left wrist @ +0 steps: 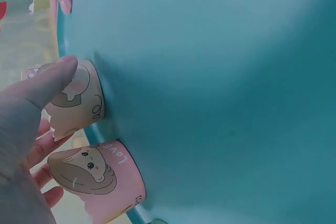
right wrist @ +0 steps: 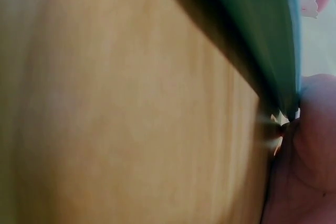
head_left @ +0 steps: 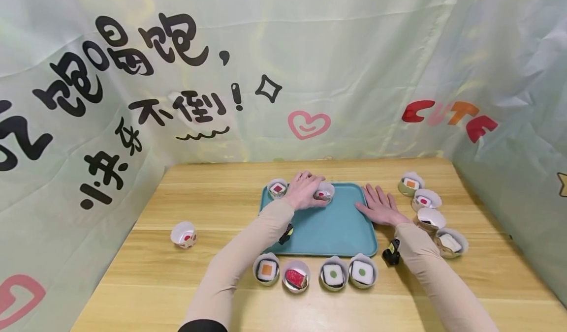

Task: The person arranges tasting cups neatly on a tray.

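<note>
Presently, a paper cup (head_left: 327,193) held at the far edge of a blue tray (head_left: 333,231)

With my left hand (head_left: 304,193) I pinch the cup, thumb against its near wall and fingers partly hidden behind; its base appears to meet the tray. A companion cup (head_left: 277,188) stands just left of it, in the tray's far left corner. My right hand (head_left: 380,206) lies at the tray's right rim, its fingers straight and spread, holding no cup. I judge the step in hand to be setting the cup down in line with its companion. The next move seems to call for parting my thumb and fingers gently, lest either cup tip.

Outward, four near cups (head_left: 334,274) stand in a row before the tray's near edge, four right-hand cups (head_left: 430,220) well to the tray's right, and a lone cup (head_left: 183,234) well to its left. The wooden table (head_left: 212,194) supports the tray; a printed cloth (head_left: 257,42) hangs beyond it.
</note>
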`<move>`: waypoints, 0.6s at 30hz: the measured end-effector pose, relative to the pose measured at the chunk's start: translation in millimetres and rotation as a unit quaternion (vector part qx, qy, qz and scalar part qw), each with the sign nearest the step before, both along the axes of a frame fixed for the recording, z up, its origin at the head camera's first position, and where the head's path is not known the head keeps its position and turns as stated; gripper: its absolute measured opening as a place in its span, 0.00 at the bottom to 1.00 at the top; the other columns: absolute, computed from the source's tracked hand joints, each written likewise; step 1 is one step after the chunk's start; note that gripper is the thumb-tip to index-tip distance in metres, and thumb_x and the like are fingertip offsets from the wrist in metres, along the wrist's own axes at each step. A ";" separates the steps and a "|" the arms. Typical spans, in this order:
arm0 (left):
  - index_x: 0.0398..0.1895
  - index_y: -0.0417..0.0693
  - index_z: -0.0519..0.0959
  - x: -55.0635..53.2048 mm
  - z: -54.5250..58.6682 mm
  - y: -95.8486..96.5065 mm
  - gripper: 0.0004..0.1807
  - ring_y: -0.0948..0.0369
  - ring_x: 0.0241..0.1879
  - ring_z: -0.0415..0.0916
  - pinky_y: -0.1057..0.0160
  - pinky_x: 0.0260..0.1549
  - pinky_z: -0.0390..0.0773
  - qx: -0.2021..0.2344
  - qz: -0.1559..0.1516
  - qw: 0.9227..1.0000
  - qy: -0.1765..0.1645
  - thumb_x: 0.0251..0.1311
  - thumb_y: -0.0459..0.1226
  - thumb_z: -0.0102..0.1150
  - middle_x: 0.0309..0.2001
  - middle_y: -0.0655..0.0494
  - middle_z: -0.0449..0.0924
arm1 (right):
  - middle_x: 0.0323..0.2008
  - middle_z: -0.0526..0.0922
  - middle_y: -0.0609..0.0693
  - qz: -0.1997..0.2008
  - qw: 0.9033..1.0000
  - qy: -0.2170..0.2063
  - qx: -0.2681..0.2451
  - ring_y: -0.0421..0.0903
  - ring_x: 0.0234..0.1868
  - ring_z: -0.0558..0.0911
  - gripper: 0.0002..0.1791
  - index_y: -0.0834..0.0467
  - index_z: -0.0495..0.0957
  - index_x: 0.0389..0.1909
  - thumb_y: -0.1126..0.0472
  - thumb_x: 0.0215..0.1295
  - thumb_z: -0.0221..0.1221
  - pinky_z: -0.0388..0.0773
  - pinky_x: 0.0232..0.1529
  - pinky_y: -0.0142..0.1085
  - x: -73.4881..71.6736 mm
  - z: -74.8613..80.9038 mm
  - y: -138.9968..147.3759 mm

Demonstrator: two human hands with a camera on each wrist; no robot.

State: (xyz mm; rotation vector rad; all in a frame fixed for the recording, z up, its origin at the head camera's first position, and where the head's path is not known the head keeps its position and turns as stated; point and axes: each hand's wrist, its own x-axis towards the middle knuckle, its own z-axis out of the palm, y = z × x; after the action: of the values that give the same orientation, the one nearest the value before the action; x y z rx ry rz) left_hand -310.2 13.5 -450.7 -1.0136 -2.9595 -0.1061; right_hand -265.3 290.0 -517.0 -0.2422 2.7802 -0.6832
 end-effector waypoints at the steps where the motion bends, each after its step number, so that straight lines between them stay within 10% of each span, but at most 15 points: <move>1: 0.72 0.56 0.69 -0.1 -0.3 -0.2 0.40 0.57 0.64 0.68 0.56 0.66 0.64 0.000 0.000 1.000 0.000 0.59 0.61 0.65 0.65 0.58 0.78 | 0.81 0.32 0.64 0.000 1.000 0.000 -0.001 0.68 0.80 0.29 0.59 0.63 0.36 0.80 0.20 0.67 0.31 0.22 0.73 0.67 0.1 0.2 -0.1; 18: 0.71 0.58 0.69 -0.4 -1.9 9.3 0.36 0.54 0.65 0.69 0.54 0.68 0.62 0.007 0.050 0.999 -0.008 0.63 0.59 0.62 0.63 0.58 0.80 | 0.81 0.31 0.62 -0.006 1.000 -0.006 -0.001 0.67 0.80 0.28 0.59 0.62 0.35 0.81 0.20 0.67 0.32 0.20 0.73 0.66 -1.0 0.9 -0.7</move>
State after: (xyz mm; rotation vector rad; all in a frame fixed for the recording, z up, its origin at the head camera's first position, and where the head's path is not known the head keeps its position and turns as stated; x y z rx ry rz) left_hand -310.6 22.7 -452.6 -0.8650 -3.0134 -0.1330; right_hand -266.2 289.3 -516.1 -0.2222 2.7714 -0.6872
